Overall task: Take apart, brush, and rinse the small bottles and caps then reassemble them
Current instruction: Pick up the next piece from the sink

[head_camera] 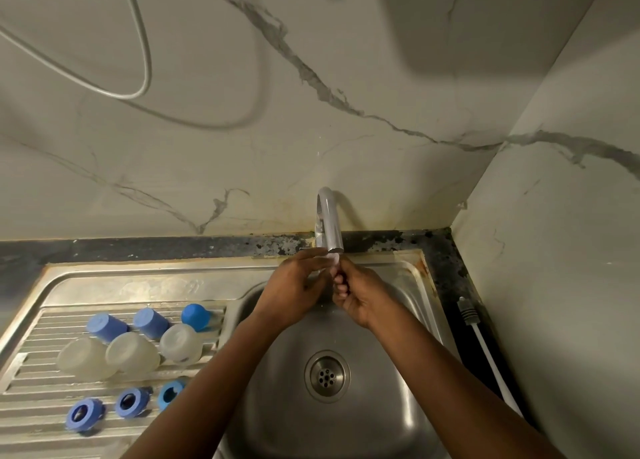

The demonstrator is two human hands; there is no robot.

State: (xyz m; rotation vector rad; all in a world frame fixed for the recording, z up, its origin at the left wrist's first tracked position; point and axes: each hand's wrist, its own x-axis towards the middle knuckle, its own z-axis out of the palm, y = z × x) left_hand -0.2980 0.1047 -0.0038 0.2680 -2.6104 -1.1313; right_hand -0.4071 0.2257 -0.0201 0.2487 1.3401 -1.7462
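Both hands meet just under the tap spout [330,226] over the sink bowl [398,320]. Between them is a small clear part [334,260]. My right hand [356,296] has its fingers curled round the part's lower end. My left hand [294,292] pinches its upper end with the fingertips. On the drainboard [31,420] to the left stand three blue caps [150,322], three clear small bottles [131,351] upside down, and three blue screw rings [131,402] in a front row.
The drain [327,376] is at the bowl's centre. A white cable with a grey plug [467,315] lies on the dark counter to the right of the sink. Marble walls close in behind and on the right.
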